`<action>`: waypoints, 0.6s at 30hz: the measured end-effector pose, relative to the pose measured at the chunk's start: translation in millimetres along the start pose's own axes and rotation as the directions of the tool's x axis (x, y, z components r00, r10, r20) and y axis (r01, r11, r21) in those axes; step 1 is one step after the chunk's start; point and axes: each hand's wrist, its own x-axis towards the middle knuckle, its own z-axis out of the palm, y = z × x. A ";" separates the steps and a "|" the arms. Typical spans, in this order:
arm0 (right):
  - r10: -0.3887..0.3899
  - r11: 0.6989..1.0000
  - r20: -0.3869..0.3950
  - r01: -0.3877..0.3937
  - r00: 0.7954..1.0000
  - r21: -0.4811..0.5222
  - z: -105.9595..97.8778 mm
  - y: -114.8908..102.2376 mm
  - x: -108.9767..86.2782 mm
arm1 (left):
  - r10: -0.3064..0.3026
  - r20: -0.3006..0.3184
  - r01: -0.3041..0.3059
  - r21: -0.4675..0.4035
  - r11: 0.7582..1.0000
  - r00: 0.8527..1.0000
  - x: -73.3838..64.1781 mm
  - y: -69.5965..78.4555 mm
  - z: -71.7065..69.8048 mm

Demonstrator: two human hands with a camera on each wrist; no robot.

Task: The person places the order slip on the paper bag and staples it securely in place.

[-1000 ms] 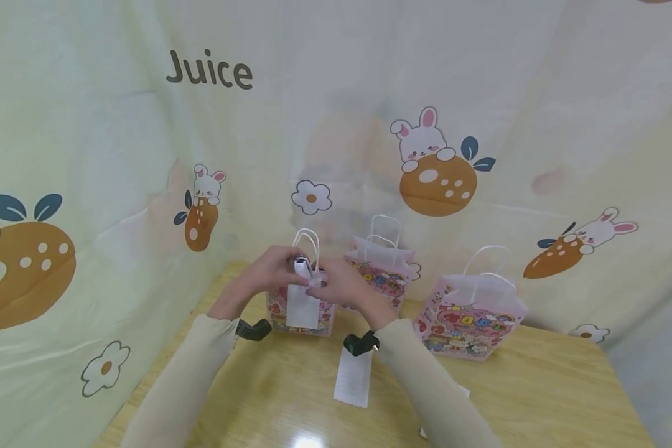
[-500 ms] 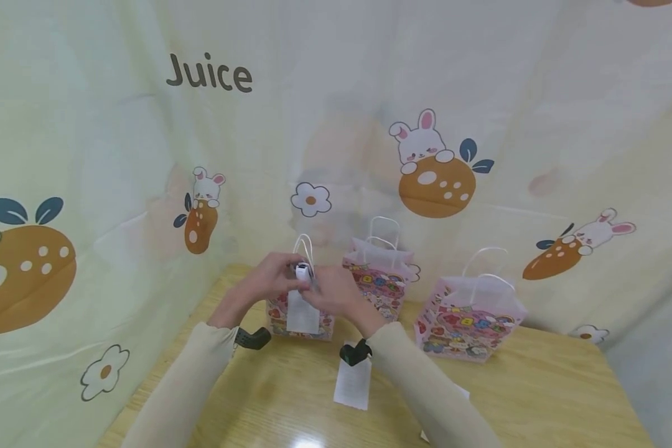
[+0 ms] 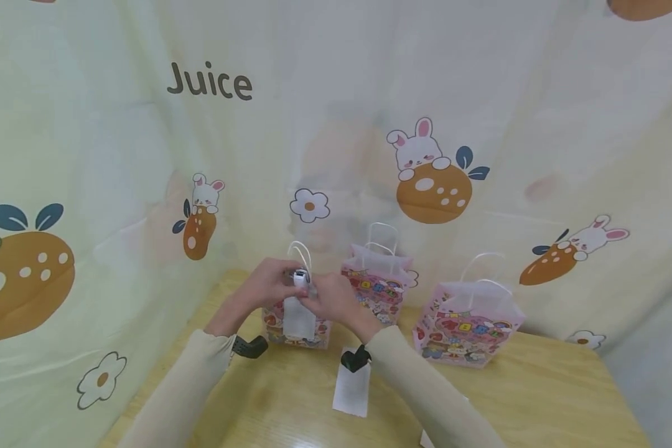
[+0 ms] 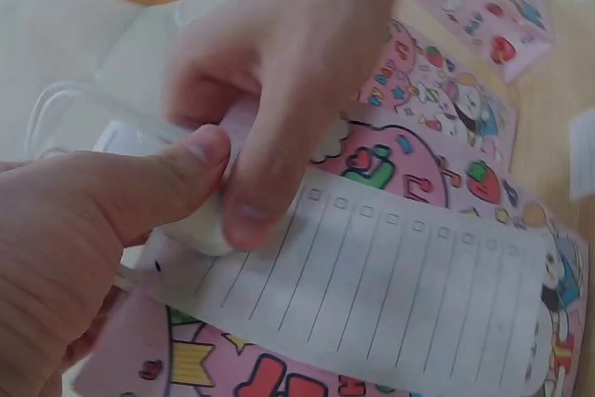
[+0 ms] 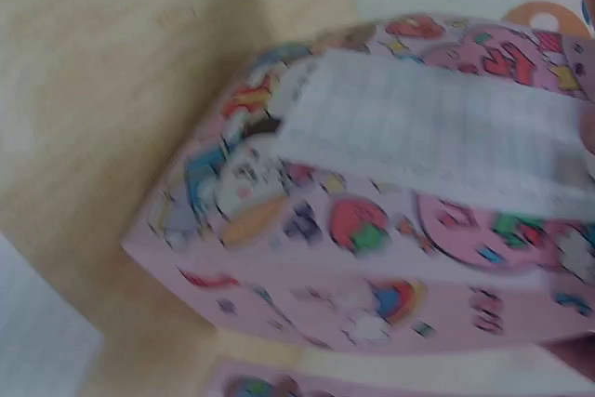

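In the head view, my left hand holds a small white stapler at the top edge of the left pink paper bag. A lined paper slip hangs down the front of that bag. My right hand pinches the slip and the bag's top beside the stapler. The left wrist view shows my left thumb on the stapler and my right thumb over the end of the checkbox-lined slip. Where the stapler's mouth meets the paper is hidden. The right wrist view is blurred.
Two more pink bags with white handles, a middle one and a right one, stand on the wooden table. Another slip lies in front, and a further paper is partly under the right sleeve. A printed curtain hangs behind.
The head view has tilted slightly upward, so everything sits a little lower. The white stapler has turned more upright between the hands. Both hands stay at the left bag's top.
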 end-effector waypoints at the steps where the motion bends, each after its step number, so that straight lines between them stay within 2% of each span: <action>1: 0.026 1.000 0.053 -0.026 0.998 -0.004 -2.2 -0.7 1.3 | 0.006 -0.007 -0.006 0.043 0.999 1.000 -1.3 0.8 -2.0; 3: 0.076 0.997 0.142 -0.078 0.987 0.008 -6.7 -1.9 4.8 | 0.011 -0.052 -0.007 0.076 0.997 0.999 -5.3 3.2 -8.0; 5: 0.115 0.992 0.202 -0.122 0.973 0.023 -10.6 -0.2 4.2 | 0.006 -0.135 -0.001 0.040 0.999 0.991 -11.8 7.5 -11.9; 7: 0.143 0.986 0.238 -0.158 0.961 0.045 -13.0 1.1 5.2 | -0.028 -0.234 0.020 -0.036 0.999 0.972 -22.9 11.1 -18.5; 10: 0.189 0.969 0.256 -0.222 0.948 0.105 -12.9 3.0 9.1 | -0.094 -0.351 0.040 -0.158 0.987 0.932 -45.3 14.3 -28.3; 13: 0.231 0.944 0.236 -0.276 0.944 0.178 -10.5 5.4 12.4 | -0.142 -0.382 0.057 -0.224 0.973 0.913 -70.0 14.9 -29.6; 15: 0.244 0.930 0.207 -0.290 0.947 0.227 -8.4 6.9 15.0 | -0.188 -0.371 0.084 -0.279 0.957 0.909 -86.4 13.9 -25.2; 18: 0.270 0.910 0.168 -0.309 0.948 0.276 -5.9 7.9 20.8 | -0.269 -0.330 0.138 -0.369 0.919 0.905 -108.6 10.3 -13.8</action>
